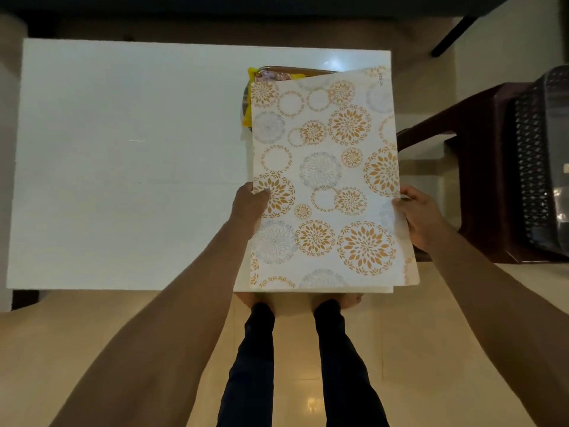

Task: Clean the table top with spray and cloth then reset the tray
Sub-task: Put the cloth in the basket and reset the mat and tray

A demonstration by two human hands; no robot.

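Fingers of both hands pinch the white rectangular mat printed with orange and grey floral circles, left hand on its left edge, right hand on its right. It hangs over the right end of the glossy white rectangular table top, hiding most of the brown tray and yellow packet at that table's far right.

A patterned mat covers most of a tray on the desk, leaving only its far rim and yellow contents too hidden to identify. A dark latticed basket is cut off at the right edge.
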